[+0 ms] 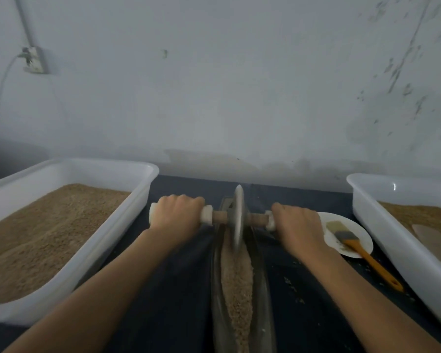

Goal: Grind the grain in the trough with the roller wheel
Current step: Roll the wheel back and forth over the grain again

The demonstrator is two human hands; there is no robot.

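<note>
A long narrow metal trough [261, 296] runs away from me down the middle of the dark table, filled with tan grain [237, 284]. The grey roller wheel [238, 217] stands upright in the trough's far part, on a wooden axle with white-wrapped handle ends. My left hand [176, 212] grips the left handle, fingers curled over it. My right hand [298, 222] grips the right handle the same way. Both arms are stretched forward.
A white tub [127, 225] full of tan grain stands on the left, and another white tub [382, 240] with grain on the right. A white plate [362, 233] holds an orange-handled brush [364, 256] beside my right hand. Loose grains lie scattered right of the trough. A wall rises behind.
</note>
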